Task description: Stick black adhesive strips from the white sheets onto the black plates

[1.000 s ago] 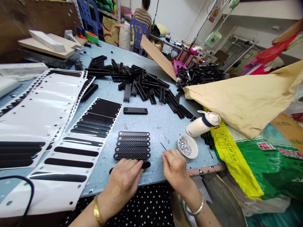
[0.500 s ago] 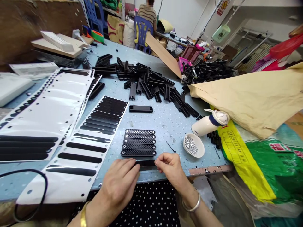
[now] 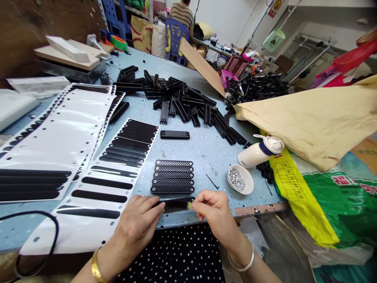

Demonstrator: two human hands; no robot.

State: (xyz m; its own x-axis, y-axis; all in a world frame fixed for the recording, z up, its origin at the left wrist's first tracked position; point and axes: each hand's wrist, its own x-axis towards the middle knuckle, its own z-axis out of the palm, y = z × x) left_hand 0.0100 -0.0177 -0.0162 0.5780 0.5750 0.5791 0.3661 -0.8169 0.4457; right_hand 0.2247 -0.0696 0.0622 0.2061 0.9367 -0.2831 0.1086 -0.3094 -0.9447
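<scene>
A dark narrow bar lies at the table's front edge. Over its near side runs a thin glossy black strip with a yellowish glint at its right end. My left hand rests over the left end, fingers stretched out and flat, hiding that part. At the right end, the thumb and index finger of my right hand pinch the strip's tip. Just beyond the hands, several black lattice bars with silver end rivets lie in a row. A single black bar lies farther back.
White sheets of black adhesive strips lie at left. A bowl of small metal pieces and a white bottle stand at right. Behind is a heap of black bars. A person sits in the background.
My left hand has slid a little left, uncovering more of the bar. My right hand still pinches at the right end, where a yellowish glint now shows.
</scene>
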